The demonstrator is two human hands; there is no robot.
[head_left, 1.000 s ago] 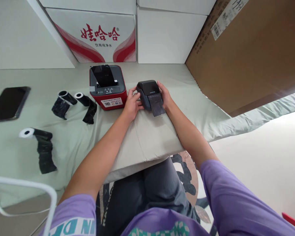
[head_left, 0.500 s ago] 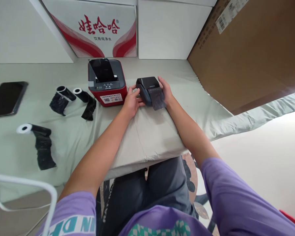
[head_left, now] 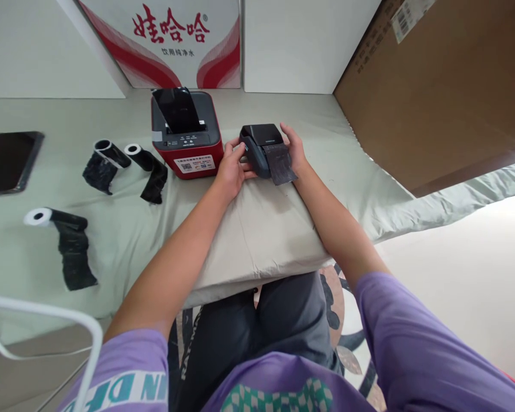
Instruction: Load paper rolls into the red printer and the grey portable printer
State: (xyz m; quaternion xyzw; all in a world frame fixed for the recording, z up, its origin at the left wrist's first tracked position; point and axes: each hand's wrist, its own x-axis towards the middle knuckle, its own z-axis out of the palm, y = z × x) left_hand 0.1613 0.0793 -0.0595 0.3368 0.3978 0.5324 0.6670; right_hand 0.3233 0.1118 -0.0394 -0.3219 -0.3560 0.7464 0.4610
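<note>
A small dark portable receipt printer is held between my two hands over the cloth-covered table. From its front hangs a short strip of black paper. My left hand grips the printer's left side, thumb on top and fingers beneath. On the other side, my right hand wraps round the right edge, its fingertips partly hidden behind the printer. Just left of my left hand stands a red and black desktop printer, with a wide black strip sticking up from its top slot.
Black paper rolls, partly unwound, lie on the left near a dark phone. White boxes and a red-and-white carton line the back. A large brown cardboard box stands right. A white tube frame crosses the lower left.
The view has tilted slightly, so the table's things sit a little higher in the picture. Both hands keep hold of the portable printer, which has turned slightly.
</note>
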